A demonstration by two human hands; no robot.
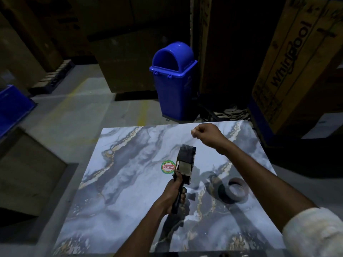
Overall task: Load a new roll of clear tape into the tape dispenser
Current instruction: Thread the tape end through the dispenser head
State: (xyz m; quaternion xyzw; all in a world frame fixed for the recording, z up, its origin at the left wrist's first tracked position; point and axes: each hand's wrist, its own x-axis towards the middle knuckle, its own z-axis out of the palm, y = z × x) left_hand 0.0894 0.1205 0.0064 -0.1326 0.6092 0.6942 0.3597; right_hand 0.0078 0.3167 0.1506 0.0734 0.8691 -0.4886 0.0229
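Setting: dim warehouse or stockroom. Tall cardboard cartons [126,67] stand all round, one printed "Whirlpool" [297,62]. Bare concrete floor [89,115] carries faded yellow painted lines [143,110]. Blue swing-lid bin [174,89] stands against the cartons; blue plastic crate [13,106] sits at left.

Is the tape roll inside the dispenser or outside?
Outside: the tape roll lies on the table, apart from the dispenser the left hand grips.

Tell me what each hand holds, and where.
Left hand grips the tape dispenser by its handle. Right hand is curled, nothing visibly held.
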